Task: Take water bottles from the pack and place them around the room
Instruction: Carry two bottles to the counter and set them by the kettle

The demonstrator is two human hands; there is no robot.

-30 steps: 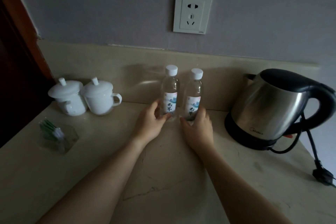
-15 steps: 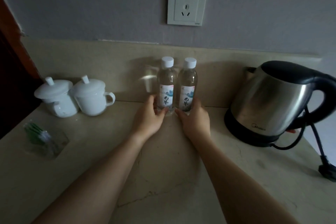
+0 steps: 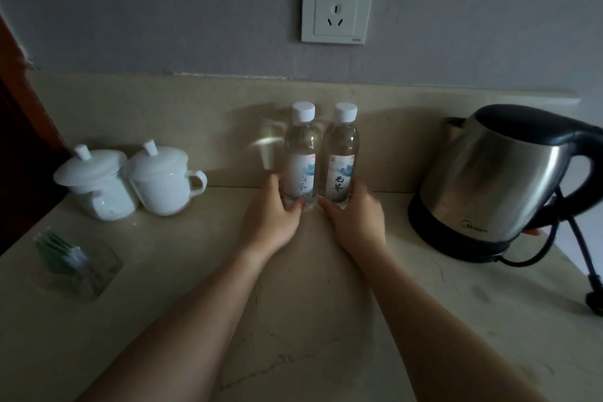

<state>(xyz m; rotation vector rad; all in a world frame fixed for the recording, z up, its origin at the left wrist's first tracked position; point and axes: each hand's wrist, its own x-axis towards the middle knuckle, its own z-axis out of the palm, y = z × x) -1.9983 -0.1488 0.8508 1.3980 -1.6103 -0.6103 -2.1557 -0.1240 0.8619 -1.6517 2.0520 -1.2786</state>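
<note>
Two small clear water bottles with white caps and pale labels stand upright side by side against the backsplash of a beige stone counter (image 3: 293, 303). My left hand (image 3: 272, 219) wraps the base of the left bottle (image 3: 301, 157). The base of the right bottle (image 3: 341, 158) is held by my right hand (image 3: 355, 222). The two bottles almost touch. No pack is in view.
Two white lidded cups (image 3: 130, 181) stand at the left by the backsplash. A clear holder with green packets (image 3: 68, 258) sits near the left edge. A steel electric kettle (image 3: 502, 179) with a black cord stands at the right. A wall socket (image 3: 339, 3) is above.
Both hands pushed the bottles back towards the backsplash and closer together. The left bottle's label has turned slightly.
</note>
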